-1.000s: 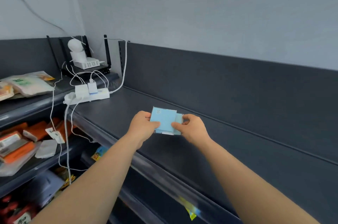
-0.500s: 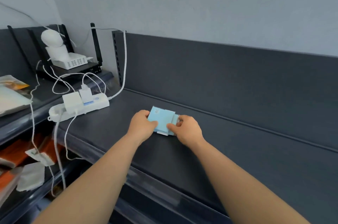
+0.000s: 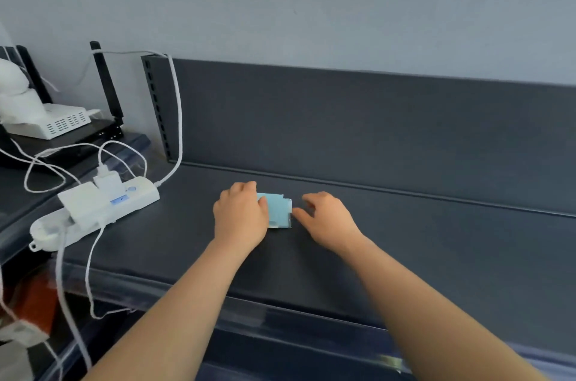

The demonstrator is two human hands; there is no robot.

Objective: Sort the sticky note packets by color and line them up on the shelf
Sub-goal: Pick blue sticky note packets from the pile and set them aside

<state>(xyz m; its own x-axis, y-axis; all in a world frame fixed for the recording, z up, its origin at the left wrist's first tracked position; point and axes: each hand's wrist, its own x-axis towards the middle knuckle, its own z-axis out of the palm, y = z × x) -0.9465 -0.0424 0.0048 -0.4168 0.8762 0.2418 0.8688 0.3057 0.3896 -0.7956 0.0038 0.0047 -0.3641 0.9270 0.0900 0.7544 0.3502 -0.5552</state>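
— Blue sticky note packets (image 3: pixel 278 211): where do they lie?
— Flat on the dark grey shelf (image 3: pixel 405 240), well to the right of the white power strip (image 3: pixel 103 206). More than one light-blue layer shows, slightly fanned, with a white edge along the near side.
— And the person's left hand (image 3: pixel 240 215)?
— It sits on the side of the packets that faces the power strip. Its thumb lies on the blue top face and its fingers curl over the far edge, so it grips the packets there.
— The right hand (image 3: pixel 327 218)?
— On the side away from the power strip. Its thumb tip meets the right edge of the packets. The other fingers are loosely curled above the shelf and hold nothing. Whether the thumb presses cannot be told.
— What sits around the power strip?
— White plugs (image 3: pixel 107 183) stand in it, and thin white leads loop off it over the shelf's front lip. A thicker white cable (image 3: pixel 178 119) climbs the upright behind it. Behind and to the left of the strip, a white box (image 3: pixel 59 123) rests among black antennas (image 3: pixel 107 84).
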